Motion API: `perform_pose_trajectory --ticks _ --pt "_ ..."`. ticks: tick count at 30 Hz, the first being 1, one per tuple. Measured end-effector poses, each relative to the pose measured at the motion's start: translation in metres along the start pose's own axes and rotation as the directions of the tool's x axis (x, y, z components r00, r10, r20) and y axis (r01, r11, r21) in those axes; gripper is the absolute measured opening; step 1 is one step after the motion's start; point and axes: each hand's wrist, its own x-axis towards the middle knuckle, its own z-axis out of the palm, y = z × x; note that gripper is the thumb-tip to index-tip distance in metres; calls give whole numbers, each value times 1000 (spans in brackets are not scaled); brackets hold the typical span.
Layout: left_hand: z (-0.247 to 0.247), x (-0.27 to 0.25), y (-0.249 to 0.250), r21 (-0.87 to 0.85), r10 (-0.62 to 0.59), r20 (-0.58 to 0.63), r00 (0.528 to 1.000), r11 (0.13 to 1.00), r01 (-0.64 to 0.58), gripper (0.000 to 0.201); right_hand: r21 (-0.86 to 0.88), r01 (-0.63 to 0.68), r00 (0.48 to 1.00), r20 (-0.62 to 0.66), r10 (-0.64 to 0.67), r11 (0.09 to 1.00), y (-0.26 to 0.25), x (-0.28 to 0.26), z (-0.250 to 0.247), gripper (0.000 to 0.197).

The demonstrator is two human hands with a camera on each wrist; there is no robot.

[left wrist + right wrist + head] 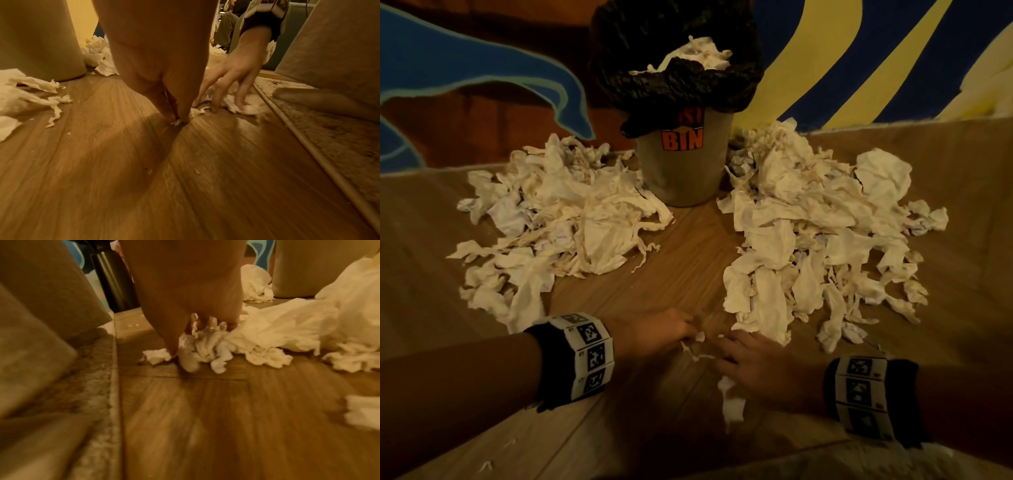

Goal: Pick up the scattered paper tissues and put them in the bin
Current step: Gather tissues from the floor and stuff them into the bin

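1. Down on the wooden floor, the left hand has its fingertips drawn together into a narrow point. They pinch a small white tissue scrap right at the boards; the left wrist view shows the scrap poking out between the tips.
2. The right hand lies just beside it, fingers spread and bent down onto a crumpled tissue wad. From the right wrist view, the fingertips dig into the wad and bunch it against the floor, with the thumb down at its near edge.
3. A thin torn tissue strip lies between the two hands, and a longer white tissue piece lies on the boards under the right hand's near side.
4. The grey bin, marked "BIN" in orange, stands upright well beyond the hands. Its black bin liner is folded over the rim, and a clump of tissues sits heaped at the top.
5. Two big heaps flank the bin: the left tissue pile and the right tissue pile, both reaching the bin's base. The right pile's near edge comes close to the right hand.
6. A pale shaggy rug borders the boards on the right hand's side.
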Motion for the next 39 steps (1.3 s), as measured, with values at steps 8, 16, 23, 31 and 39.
perform_pose_trajectory --ticks 8,16,23,31,39 --pt "-11 -29 -18 -178 -172 -112 979 972 151 9 232 -21 988 -144 55 973 35 24 -44 18" --pt "-76 -82 -21 -325 -285 -484 827 936 133 8 545 42 912 -364 191 837 48 22 -160 13" --pt "-154 -112 -17 -337 -302 -776 553 941 42 13 577 205 730 -628 269 790 68 18 -278 12" --pt "-229 -107 -1 -209 -195 -953 231 977 -38 10 456 424 422 -864 275 782 103 28 -378 15" --pt "-281 -62 -27 -369 -370 -925 85 929 33 26 539 462 336 -841 424 704 132 68 -373 10"
